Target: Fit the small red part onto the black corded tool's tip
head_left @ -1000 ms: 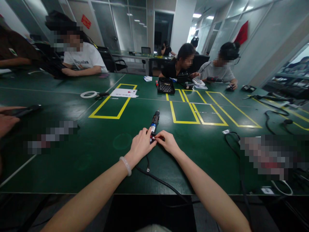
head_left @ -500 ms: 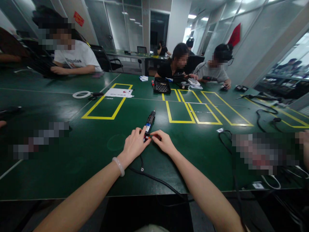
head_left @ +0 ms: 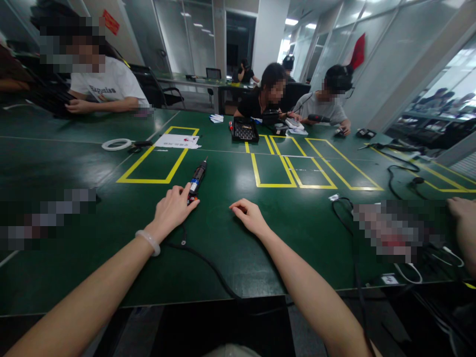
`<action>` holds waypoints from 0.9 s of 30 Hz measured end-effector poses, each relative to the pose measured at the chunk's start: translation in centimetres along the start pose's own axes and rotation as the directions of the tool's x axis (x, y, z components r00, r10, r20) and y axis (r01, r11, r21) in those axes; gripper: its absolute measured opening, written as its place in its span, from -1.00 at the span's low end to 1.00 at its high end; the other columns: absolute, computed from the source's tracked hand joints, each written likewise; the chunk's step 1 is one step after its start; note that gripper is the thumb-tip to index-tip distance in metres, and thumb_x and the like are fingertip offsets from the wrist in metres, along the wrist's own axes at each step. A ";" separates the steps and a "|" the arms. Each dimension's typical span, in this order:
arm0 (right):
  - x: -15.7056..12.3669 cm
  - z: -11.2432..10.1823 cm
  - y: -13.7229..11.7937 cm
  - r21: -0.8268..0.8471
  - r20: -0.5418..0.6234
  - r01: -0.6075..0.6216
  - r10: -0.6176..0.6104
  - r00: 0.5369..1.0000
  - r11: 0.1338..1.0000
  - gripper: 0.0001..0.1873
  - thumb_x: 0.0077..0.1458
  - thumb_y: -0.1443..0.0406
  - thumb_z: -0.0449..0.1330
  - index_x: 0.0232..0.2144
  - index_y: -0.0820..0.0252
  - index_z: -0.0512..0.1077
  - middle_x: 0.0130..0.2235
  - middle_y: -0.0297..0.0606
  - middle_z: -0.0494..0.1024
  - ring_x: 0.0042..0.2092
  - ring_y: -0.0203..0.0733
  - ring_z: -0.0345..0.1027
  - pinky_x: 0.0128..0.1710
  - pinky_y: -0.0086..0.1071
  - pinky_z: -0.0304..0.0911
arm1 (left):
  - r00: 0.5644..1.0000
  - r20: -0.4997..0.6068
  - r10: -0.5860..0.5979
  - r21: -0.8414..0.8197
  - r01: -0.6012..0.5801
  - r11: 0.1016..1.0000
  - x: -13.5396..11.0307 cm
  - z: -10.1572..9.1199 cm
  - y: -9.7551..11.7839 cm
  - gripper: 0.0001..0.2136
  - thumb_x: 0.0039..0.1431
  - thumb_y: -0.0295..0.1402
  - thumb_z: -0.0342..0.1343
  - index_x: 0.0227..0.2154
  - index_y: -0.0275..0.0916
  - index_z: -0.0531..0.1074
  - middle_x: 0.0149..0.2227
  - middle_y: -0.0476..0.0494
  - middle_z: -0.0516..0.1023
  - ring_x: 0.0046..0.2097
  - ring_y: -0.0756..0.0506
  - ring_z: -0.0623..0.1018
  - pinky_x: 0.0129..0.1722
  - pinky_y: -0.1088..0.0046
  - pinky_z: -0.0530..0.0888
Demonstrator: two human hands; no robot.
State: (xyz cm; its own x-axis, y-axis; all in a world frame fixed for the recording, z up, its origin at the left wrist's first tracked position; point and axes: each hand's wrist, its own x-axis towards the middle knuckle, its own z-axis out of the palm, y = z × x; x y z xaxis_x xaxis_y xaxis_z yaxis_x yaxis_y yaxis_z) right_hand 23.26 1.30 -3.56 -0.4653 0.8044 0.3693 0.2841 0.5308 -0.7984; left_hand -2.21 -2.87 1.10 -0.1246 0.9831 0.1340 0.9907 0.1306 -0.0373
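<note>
A corded electric screwdriver [head_left: 197, 178], black with a blue-and-white label and an orange-red rear part, lies on the green table with its bit pointing away from me. My left hand [head_left: 174, 208] wraps over its rear end, covering part of the body. The black cord [head_left: 208, 262] runs from beneath that hand back to the table's near edge. To the right, apart from the tool, my right hand [head_left: 250, 214] rests low over the tabletop. Its fingers are curled, thumb and forefinger tips close together, and nothing shows in them.
Yellow tape outlines [head_left: 275, 186] mark the table [head_left: 223, 267]. A paper sheet [head_left: 177, 141], a white cable coil [head_left: 116, 144] and a black bit tray [head_left: 244, 130] lie farther off. Black cables [head_left: 344, 220] spread at right. Co-workers sit across; another person's hand [head_left: 463, 218] is at the right edge.
My left hand and the electric screwdriver have moved left, away from my right hand. The right hand has come off the tool's rear end, and the view has shifted slightly.
</note>
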 end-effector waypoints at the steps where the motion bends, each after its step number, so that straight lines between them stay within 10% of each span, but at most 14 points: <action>1: 0.0 0.0 -0.1 -0.001 0.001 0.000 0.000 1.000 1.000 -0.83 0.19 0.32 0.11 -0.28 0.18 0.52 -0.33 -0.30 0.50 -0.35 -0.30 0.32 -0.33 -0.45 0.20 | 1.000 0.004 -0.022 0.006 0.022 1.000 0.2 0.0 -0.9 -0.39 0.26 0.04 -0.25 0.26 -0.19 0.09 0.06 -0.39 0.29 -0.02 -0.33 0.39 -0.23 0.22 0.43; 15: 0.0 -0.1 0.0 -0.001 0.014 0.000 0.000 1.000 1.000 -0.84 0.19 0.34 0.11 -0.30 0.19 0.52 -0.32 -0.31 0.50 -0.36 -0.32 0.31 -0.34 -0.46 0.18 | 0.940 0.073 -0.332 0.175 0.316 0.932 2.6 0.2 -12.9 -0.41 0.31 0.03 -0.28 0.21 -0.29 0.08 0.12 -0.36 0.29 0.00 -0.25 0.35 -0.17 0.32 0.38; 27: 0.0 0.0 -0.1 -0.003 0.015 -0.001 0.002 1.000 1.000 -0.83 0.18 0.34 0.11 -0.30 0.20 0.53 -0.35 -0.31 0.49 -0.37 -0.31 0.29 -0.34 -0.46 0.18 | 0.975 -0.112 -0.192 0.224 0.213 0.951 1.5 0.6 -12.6 -0.63 0.35 -0.19 -0.26 0.00 -0.35 0.23 0.01 -0.28 0.38 -0.10 -0.18 0.43 -0.27 0.37 0.40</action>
State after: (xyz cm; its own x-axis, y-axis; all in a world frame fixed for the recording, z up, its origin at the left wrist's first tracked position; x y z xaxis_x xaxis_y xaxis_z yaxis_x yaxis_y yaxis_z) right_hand 23.28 1.21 -3.46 -0.4776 0.8011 0.3608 0.2870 0.5304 -0.7977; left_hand -14.90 -3.01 1.20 -0.3055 0.9191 0.2487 0.9036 0.3622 -0.2286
